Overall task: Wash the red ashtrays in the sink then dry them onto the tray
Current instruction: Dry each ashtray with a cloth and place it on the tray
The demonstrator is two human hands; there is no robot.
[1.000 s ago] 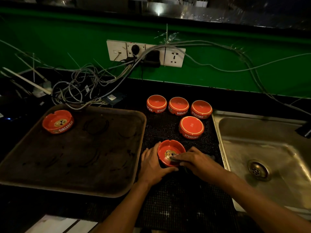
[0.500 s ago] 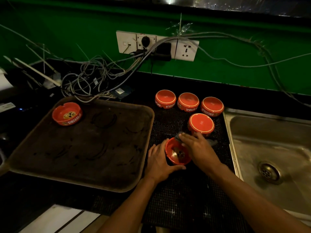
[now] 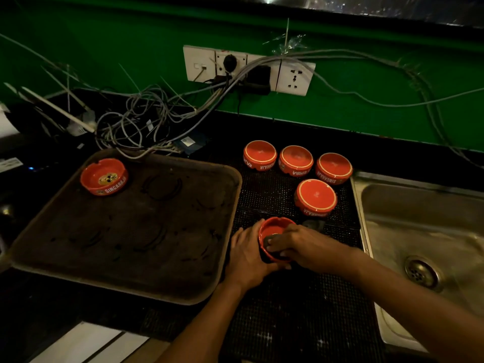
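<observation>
A red ashtray [image 3: 272, 226] stands upright on the black mesh mat [image 3: 301, 310]. My left hand [image 3: 247, 255] grips its left side. My right hand [image 3: 301, 247] presses a dark grey cloth [image 3: 272, 239] into its bowl; part of the cloth trails out behind the hand. Several red ashtrays lie upside down on the mat farther back, the nearest [image 3: 315, 196] just beyond my hands. One more red ashtray [image 3: 104, 176] sits upright in the far left corner of the dark tray [image 3: 146, 281].
A steel sink [image 3: 429, 226] with a round drain [image 3: 421, 273] lies to the right of the mat. A tangle of cables [image 3: 136, 121] runs from wall sockets [image 3: 248, 69] behind the tray. The counter's front edge is near the bottom.
My right hand has moved from the ashtray's far rim down into its bowl with the cloth. The ashtray, tilted before, now stands more level. My left hand keeps hold of it.
</observation>
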